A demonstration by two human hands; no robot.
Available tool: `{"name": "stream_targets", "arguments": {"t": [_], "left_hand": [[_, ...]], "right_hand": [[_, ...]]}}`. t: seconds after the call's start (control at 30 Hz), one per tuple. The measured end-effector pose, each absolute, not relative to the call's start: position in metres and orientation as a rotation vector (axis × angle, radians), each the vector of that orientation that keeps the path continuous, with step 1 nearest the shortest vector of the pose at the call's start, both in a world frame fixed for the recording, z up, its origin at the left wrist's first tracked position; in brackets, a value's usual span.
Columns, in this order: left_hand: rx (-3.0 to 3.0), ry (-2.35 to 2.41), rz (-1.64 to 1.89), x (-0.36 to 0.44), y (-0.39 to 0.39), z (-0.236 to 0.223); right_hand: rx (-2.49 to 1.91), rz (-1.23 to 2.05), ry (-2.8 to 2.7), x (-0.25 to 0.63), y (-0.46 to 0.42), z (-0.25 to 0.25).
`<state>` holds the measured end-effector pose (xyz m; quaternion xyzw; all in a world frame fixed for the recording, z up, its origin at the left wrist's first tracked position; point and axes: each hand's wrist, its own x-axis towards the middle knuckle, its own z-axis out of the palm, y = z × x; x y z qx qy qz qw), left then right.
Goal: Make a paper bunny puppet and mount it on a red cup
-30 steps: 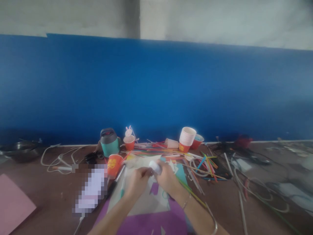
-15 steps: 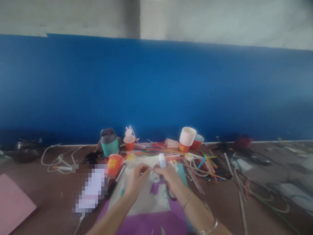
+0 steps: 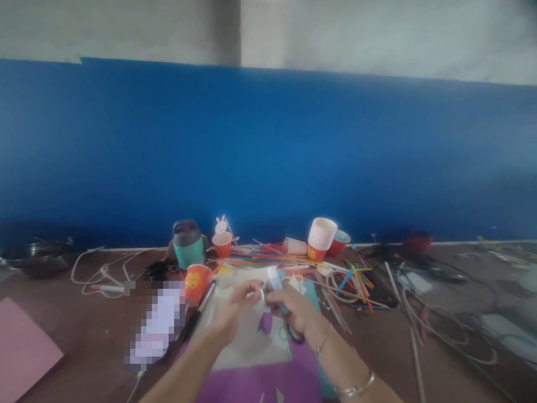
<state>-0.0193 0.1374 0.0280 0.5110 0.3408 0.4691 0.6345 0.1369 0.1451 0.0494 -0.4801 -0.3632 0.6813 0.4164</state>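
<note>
My left hand (image 3: 240, 302) is closed in a pinch on a small white paper piece (image 3: 262, 301), whose exact shape is blurred. Close beside it, my right hand (image 3: 294, 307) wraps round a white and pale-blue glue stick (image 3: 274, 277), held upright with a slight tilt. Both hands are over a pale sheet (image 3: 245, 350) that lies on purple paper (image 3: 255, 385). Below the fingers a purple paper scrap (image 3: 265, 323) rests on the sheet. Under my right wrist a dark loop, perhaps a scissors handle (image 3: 297, 336), partly shows.
Behind the hands lie many coloured straws (image 3: 260, 254). A stack of paper cups (image 3: 322, 235), a teal container (image 3: 187, 249) and an orange cup (image 3: 197, 282) stand around. Cables (image 3: 104, 274) sit at left, a pink sheet (image 3: 25, 352) at far left, more cords (image 3: 444, 330) at right.
The glue stick has tilted and shifted slightly left in my right hand. My left fingers have turned, and the white paper piece shows more clearly between the hands.
</note>
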Motion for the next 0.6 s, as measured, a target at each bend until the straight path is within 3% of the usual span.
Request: {"name": "stream_targets", "arguments": {"t": [0.3,0.6], "left_hand": [[1.194,0.733,1.026,-0.022,0.137,0.032],[1.236,1.058,1.115,-0.017,0.138,0.031]], "right_hand": [[-1.101,1.895,-0.986,0.145,0.148,0.048],[-1.219,1.486,-1.077,0.133,0.146,0.05]]}}
